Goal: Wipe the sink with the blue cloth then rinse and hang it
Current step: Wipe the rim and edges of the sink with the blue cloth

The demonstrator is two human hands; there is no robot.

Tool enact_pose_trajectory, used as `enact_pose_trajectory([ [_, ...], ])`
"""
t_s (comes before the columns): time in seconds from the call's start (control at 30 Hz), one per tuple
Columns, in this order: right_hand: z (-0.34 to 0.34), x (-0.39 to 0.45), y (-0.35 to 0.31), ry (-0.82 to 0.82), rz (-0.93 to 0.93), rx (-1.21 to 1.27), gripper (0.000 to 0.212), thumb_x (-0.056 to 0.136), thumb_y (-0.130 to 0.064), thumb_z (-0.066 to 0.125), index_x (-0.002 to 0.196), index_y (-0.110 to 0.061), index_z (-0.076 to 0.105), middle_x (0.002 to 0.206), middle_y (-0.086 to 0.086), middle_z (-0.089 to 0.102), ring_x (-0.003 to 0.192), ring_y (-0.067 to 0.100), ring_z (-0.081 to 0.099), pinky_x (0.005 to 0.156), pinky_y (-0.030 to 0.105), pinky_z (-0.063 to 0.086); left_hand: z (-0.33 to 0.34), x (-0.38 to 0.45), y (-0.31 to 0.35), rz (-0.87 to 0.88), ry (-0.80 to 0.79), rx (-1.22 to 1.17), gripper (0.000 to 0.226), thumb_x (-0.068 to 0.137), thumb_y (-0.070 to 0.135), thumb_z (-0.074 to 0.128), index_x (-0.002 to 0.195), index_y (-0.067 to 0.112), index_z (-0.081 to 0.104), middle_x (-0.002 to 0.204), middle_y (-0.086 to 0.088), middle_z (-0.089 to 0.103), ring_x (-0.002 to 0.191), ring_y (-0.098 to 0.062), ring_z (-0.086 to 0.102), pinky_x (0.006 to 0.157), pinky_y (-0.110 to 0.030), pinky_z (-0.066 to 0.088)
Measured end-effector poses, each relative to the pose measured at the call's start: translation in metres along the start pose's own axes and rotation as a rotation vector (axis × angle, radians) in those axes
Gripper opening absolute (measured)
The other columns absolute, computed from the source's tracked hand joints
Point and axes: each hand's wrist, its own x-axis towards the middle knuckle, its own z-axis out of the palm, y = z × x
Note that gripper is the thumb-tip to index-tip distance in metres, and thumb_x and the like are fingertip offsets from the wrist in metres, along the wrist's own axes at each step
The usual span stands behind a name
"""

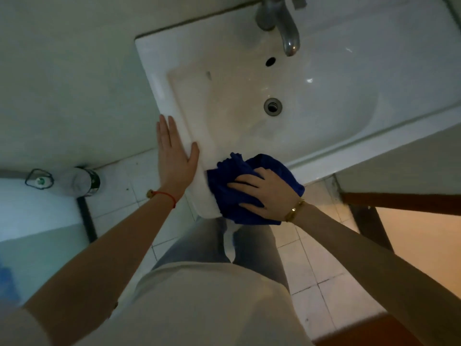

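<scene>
Fingers straight and together, thumb splayed, a person's left hand (174,158) rests flat against the glossy white ceramic sink's (159,78) outer side wall. Right of it, the right hand (268,196), fingers spread, presses the crumpled blue cloth (229,181) onto the sink's rounded front corner.

Both bare arms stretched forward. Left hand (174,156) flat, fingers straight and together, thumb spread, red string round wrist. Right hand (264,193) palm-down, fingers spread and slightly bent, gold bracelet round wrist.
</scene>
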Motion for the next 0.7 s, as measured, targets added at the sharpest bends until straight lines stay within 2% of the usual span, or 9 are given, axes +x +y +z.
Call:
enact_pose_trajectory([
  [0.1, -0.014, -0.011, 0.032, -0.033, -0.058, -0.015, 0.048, 0.097, -0.048, 0.046, 0.137, -0.022, 0.052, 0.128, 0.001, 0.058, 0.093, 0.025, 0.053, 0.084, 0.042, 0.043, -0.002, -0.001, 0.003, -0.032, -0.007, -0.022, 0.076, 0.104, 0.038, 0.043, 0.159, 0.005, 0.003, 0.167, -0.012, -0.003, 0.155, -0.024, 0.000, 0.115, -0.011, -0.008],
  [0.2, -0.015, -0.012, 0.037, 0.004, -0.065, -0.032, 0.051, 0.096, -0.051, 0.043, 0.136, -0.021, 0.053, 0.126, 0.002, 0.059, 0.094, 0.028, 0.054, 0.082, 0.044, 0.045, -0.001, -0.001, 0.010, -0.052, 0.010, -0.013, 0.074, 0.104, 0.037, 0.043, 0.158, 0.004, 0.004, 0.167, -0.013, -0.002, 0.155, -0.024, 0.001, 0.121, -0.019, -0.001],
  [0.3, -0.007, 0.007, 0.012, -0.059, -0.081, -0.004, 0.051, 0.096, -0.052, 0.041, 0.135, -0.022, 0.053, 0.125, 0.000, 0.059, 0.091, 0.026, 0.051, 0.075, 0.040, 0.044, 0.005, -0.007, 0.021, -0.106, 0.056, -0.013, 0.070, 0.106, 0.036, 0.041, 0.158, 0.004, 0.007, 0.167, -0.012, 0.002, 0.155, -0.022, 0.005, 0.124, -0.029, 0.009],
  [0.37, -0.006, 0.015, 0.007, -0.109, -0.087, 0.027, 0.048, 0.096, -0.050, 0.043, 0.134, -0.023, 0.052, 0.123, -0.003, 0.058, 0.089, 0.024, 0.048, 0.074, 0.038, 0.042, 0.008, -0.012, 0.027, -0.143, 0.090, -0.024, 0.067, 0.107, 0.034, 0.039, 0.158, 0.004, 0.009, 0.167, -0.011, 0.005, 0.154, -0.022, 0.008, 0.123, -0.027, 0.009],
  [0.47, -0.020, 0.008, 0.040, -0.121, -0.126, 0.074, 0.036, 0.097, -0.040, 0.043, 0.125, -0.022, 0.058, 0.115, -0.002, 0.060, 0.088, 0.022, 0.051, 0.082, 0.035, 0.040, 0.010, -0.014, 0.034, -0.182, 0.126, -0.036, 0.064, 0.107, 0.032, 0.040, 0.158, 0.005, 0.012, 0.167, -0.011, 0.007, 0.154, -0.022, 0.012, 0.122, -0.027, 0.011],
  [0.57, -0.041, 0.004, 0.085, -0.046, -0.112, 0.145, 0.023, 0.096, -0.026, 0.045, 0.109, -0.019, 0.062, 0.104, -0.001, 0.063, 0.093, 0.022, 0.060, 0.090, 0.029, 0.036, 0.011, -0.010, 0.040, -0.217, 0.177, -0.035, 0.063, 0.106, 0.030, 0.043, 0.158, 0.005, 0.017, 0.166, -0.011, 0.014, 0.152, -0.022, 0.016, 0.121, -0.025, 0.013],
  [0.7, -0.068, 0.063, 0.109, 0.222, 0.051, 0.172, 0.035, 0.097, -0.033, 0.044, 0.122, -0.016, 0.060, 0.118, 0.004, 0.061, 0.104, 0.027, 0.054, 0.095, 0.035, 0.039, 0.010, 0.001, 0.044, -0.257, 0.253, -0.006, 0.060, 0.104, 0.028, 0.046, 0.155, 0.005, 0.026, 0.161, -0.014, 0.025, 0.148, -0.027, 0.027, 0.120, -0.034, 0.025],
])
